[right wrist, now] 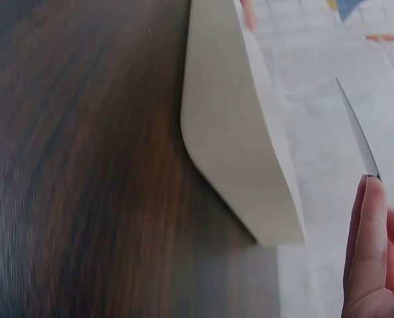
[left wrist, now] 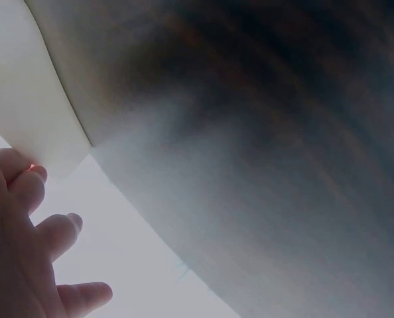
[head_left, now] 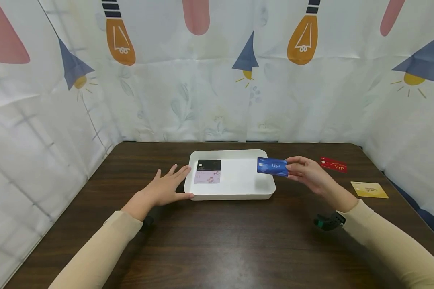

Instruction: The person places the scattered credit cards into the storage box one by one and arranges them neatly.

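A white tray [head_left: 235, 197] sits on the dark wooden table. Inside it, at the left, lie a black card [head_left: 209, 164] and, just below, a pale pink card [head_left: 207, 177]. My left hand [head_left: 165, 188] has its fingers spread and touches the tray's left side; in the left wrist view its fingers are against the tray wall [left wrist: 34, 86]. Between thumb and fingers, my right hand [head_left: 309, 172] pinches a blue VIP card [head_left: 269, 166] by its right end, over the tray's right rim. The right wrist view shows that card [right wrist: 359, 132] edge-on, above the tray's wall [right wrist: 233, 126].
Right of my right hand a red VIP card [head_left: 334, 164] lies on the table [head_left: 231, 241], with a gold card [head_left: 369, 190] nearer the table's right edge. A white printed curtain [head_left: 217, 92] hangs behind the table and along both sides.
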